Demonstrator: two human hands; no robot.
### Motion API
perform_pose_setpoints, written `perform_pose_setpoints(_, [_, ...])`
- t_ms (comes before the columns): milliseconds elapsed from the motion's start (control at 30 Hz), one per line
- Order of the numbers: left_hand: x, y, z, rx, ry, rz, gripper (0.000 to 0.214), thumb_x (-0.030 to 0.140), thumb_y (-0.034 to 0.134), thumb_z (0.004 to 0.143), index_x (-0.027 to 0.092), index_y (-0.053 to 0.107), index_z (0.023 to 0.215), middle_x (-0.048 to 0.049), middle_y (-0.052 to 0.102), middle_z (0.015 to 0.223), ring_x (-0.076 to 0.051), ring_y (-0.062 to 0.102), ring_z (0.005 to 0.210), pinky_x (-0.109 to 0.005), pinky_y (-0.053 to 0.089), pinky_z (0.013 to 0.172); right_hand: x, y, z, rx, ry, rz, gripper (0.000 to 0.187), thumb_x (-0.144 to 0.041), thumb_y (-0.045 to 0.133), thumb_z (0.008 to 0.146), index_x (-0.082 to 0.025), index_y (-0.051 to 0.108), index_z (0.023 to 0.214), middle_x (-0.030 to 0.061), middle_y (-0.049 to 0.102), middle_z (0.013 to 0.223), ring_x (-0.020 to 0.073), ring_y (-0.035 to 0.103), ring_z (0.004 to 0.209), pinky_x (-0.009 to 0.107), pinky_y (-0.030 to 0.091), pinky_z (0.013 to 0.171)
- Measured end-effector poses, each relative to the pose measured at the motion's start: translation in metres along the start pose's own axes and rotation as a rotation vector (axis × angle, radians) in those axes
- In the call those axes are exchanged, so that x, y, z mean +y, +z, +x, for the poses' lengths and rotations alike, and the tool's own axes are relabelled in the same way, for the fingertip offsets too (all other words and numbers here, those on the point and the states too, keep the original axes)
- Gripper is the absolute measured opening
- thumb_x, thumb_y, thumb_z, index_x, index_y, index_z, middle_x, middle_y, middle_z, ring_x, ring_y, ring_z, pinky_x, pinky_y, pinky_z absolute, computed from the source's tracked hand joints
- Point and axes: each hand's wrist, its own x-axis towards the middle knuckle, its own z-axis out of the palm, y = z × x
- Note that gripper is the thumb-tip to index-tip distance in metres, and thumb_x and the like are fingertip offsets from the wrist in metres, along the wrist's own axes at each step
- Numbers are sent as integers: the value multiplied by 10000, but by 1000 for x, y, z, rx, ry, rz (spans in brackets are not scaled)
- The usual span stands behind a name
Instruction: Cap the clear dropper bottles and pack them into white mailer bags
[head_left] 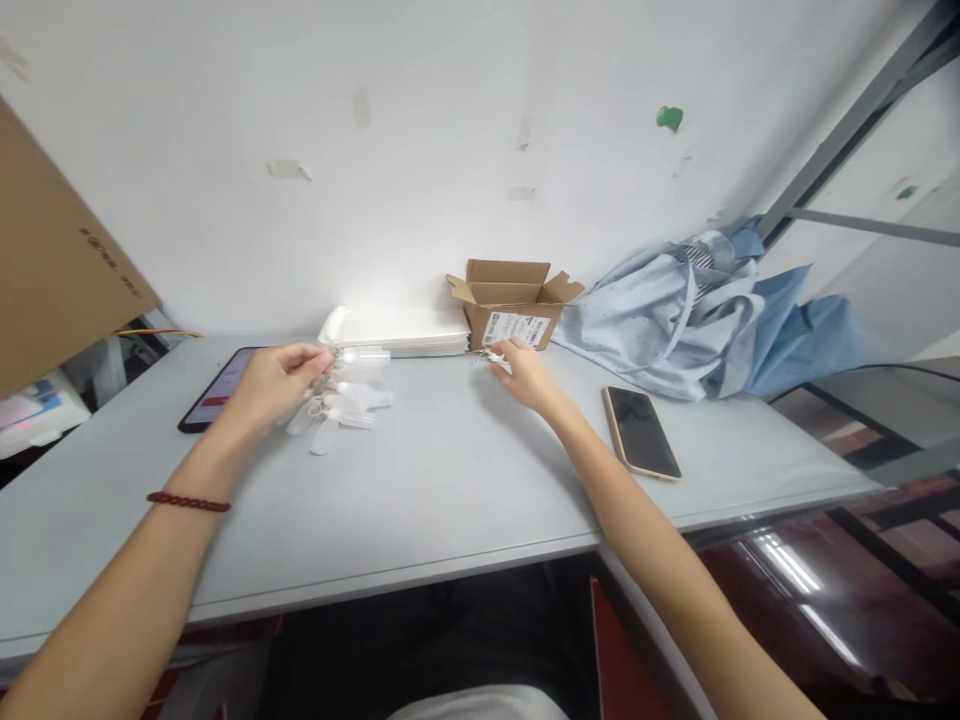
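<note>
My left hand (285, 375) is closed in a pinch on a small translucent white plastic piece (366, 356), long and narrow, sticking out to the right of the fingertips. Just below it, several similar plastic pieces (341, 410) lie in a loose pile on the grey table, some with what look like thin rings or loops. In front of the cardboard box, my right hand (525, 372) has thumb and fingers bent around a small whitish thing (495, 356) with thin wire-like bits beside it. It is too small and blurred to name.
A stack of white sheets or envelopes (405, 332) lies against the wall, beside the open cardboard box (517, 310). One phone (217, 395) is left of my left hand; another phone (641, 432) lies at right. Crumpled light-blue cloth (660, 320) covers the back right of the table (450, 480).
</note>
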Motion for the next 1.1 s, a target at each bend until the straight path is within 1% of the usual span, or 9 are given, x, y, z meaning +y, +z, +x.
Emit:
perform_pose_setpoints(133, [-3, -14, 4, -84, -96, 129, 201, 396, 669, 702, 196, 686, 708, -19, 614, 636, -183, 523, 614, -286, 383, 557, 16, 0, 1, -90, 70, -155, 292, -140, 545, 867, -91, 590, 1152, 179, 595, 1170, 290, 519, 1142, 379, 409, 947])
perform_pose_setpoints(267, [-4, -13, 5, -90, -79, 234, 188, 356, 639, 715, 177, 688, 683, -45, 676, 685, -217, 580, 672, -309, 406, 603, 23, 2, 1, -138, 95, -218, 335, -147, 533, 877, -105, 570, 1207, 168, 587, 1209, 290, 502, 1171, 375, 403, 952])
perform_pose_setpoints(333, [-8, -12, 7, -42, -46, 333, 172, 320, 630, 727, 166, 688, 678, -33, 681, 679, -216, 590, 682, -308, 399, 615, 25, 4, 1, -160, 101, -236, 341, -157, 538, 877, -118, 570, 1214, 159, 589, 1220, 287, 502, 1168, 371, 402, 950])
perform_pose_setpoints(533, [-6, -6, 5, 261, 94, 453, 76, 236, 631, 751, 182, 652, 701, 39, 587, 602, -152, 538, 624, -274, 340, 591, 31, 9, 2, -180, 107, -252, 333, -149, 547, 866, -126, 588, 1196, 155, 597, 1221, 286, 518, 1131, 374, 405, 937])
perform_pose_setpoints(667, [7, 9, -8, 326, 229, 426, 95, 239, 582, 813, 174, 649, 827, 22, 622, 690, -155, 548, 655, -302, 399, 660, 35, 11, 3, -143, 112, -281, 362, -140, 540, 864, -129, 570, 1225, 161, 568, 1252, 287, 494, 1157, 380, 402, 944])
perform_pose_setpoints(767, [15, 28, -20, 353, 410, 359, 133, 252, 545, 846, 176, 651, 873, -14, 673, 785, -156, 583, 678, -289, 440, 656, 37, 12, 4, -136, 106, -294, 363, -120, 514, 870, -119, 567, 1229, 156, 567, 1246, 281, 487, 1166, 365, 399, 949])
perform_pose_setpoints(833, [18, 41, -28, 336, 525, 324, 135, 249, 537, 859, 176, 648, 883, -17, 676, 778, -143, 587, 650, -263, 451, 615, 38, 13, 5, -148, 100, -300, 371, -104, 504, 866, -121, 567, 1231, 146, 574, 1237, 276, 492, 1152, 358, 397, 949])
perform_pose_setpoints(967, [21, 67, -45, 199, 746, 307, 113, 200, 519, 887, 167, 627, 898, -8, 642, 735, -115, 551, 593, -237, 440, 586, 39, 15, 5, -156, 121, -344, 382, -117, 494, 870, -123, 562, 1247, 144, 571, 1233, 285, 495, 1120, 366, 392, 945])
perform_pose_setpoints(1100, [20, 83, -56, 38, 841, 281, 111, 149, 497, 898, 170, 605, 908, 7, 580, 695, -104, 494, 551, -233, 422, 569, 38, 17, 6, -150, 160, -376, 349, -161, 495, 884, -97, 585, 1214, 184, 578, 1174, 315, 481, 1111, 393, 390, 929])
